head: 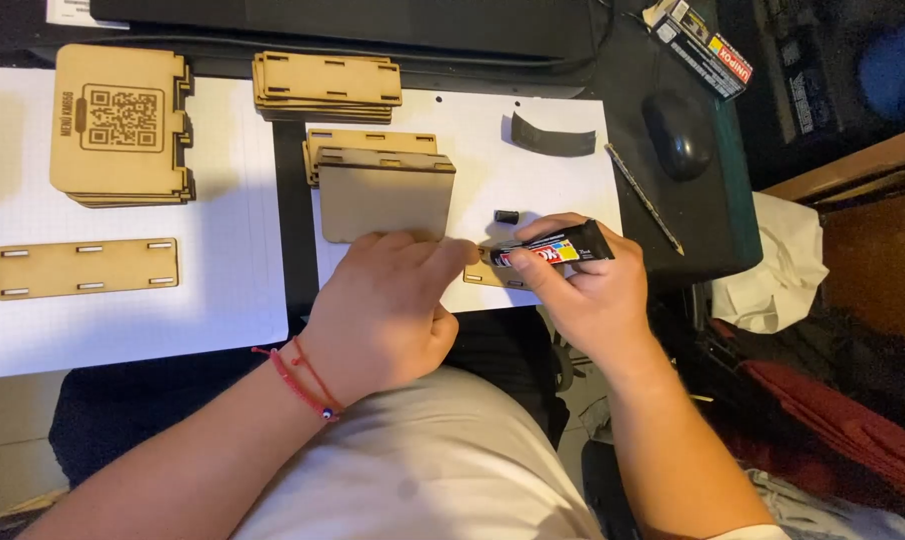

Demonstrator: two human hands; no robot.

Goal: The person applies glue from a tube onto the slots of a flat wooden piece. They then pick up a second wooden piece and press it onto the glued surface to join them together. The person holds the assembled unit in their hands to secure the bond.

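Note:
My right hand grips a black glue tube with coloured print, its tip pointing left over a small thin wooden piece on a white sheet. My left hand rests fingers-down on that piece's left end, just below a stack of plain wooden panels. The tube's small black cap lies on the sheet above the hands.
Other wooden stacks: engraved panels at the left, slotted panels at the back, a slotted strip on the left sheet. A pencil, black curved strip, mouse and glue box lie at the right.

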